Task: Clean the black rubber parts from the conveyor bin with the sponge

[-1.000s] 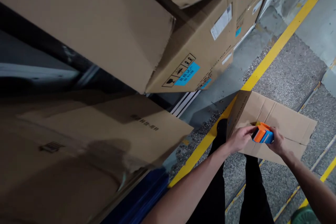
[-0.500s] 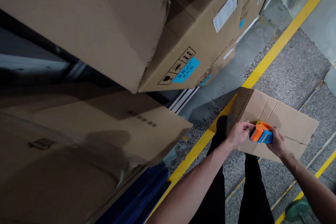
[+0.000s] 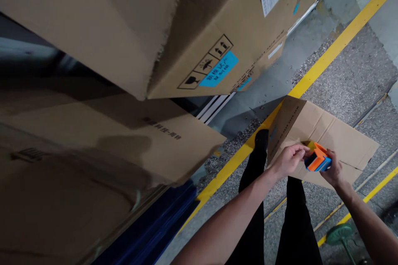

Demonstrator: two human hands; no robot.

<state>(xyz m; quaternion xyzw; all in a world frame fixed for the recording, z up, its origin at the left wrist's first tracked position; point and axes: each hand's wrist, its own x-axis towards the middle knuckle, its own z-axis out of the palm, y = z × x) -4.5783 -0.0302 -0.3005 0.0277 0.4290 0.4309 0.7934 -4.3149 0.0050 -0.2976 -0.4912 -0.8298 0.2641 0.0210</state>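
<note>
My right hand (image 3: 335,169) is wrapped round an orange and blue tape dispenser (image 3: 319,159), holding it above a cardboard box (image 3: 345,132). A bit of yellow shows on the dispenser's far side. My left hand (image 3: 291,159) is closed in a pinch at the dispenser's left end, fingertips close against it. Whatever lies between those fingertips is too small to make out. The box is on the floor in front of my legs, with a closed, creased face upward and printing on its left side.
Large cartons (image 3: 245,45) with blue labels stand at the upper left, one flap jutting out. A flat cardboard sheet or box (image 3: 174,153) lies at left above dark blue material (image 3: 168,223). Yellow lines (image 3: 336,49) cross the speckled floor. A green round object (image 3: 339,234) stands at lower right.
The dispenser has turned in my right hand, its orange side now more toward me. My left hand has shifted slightly right along with it, still pinching. The whole view has shifted a little.
</note>
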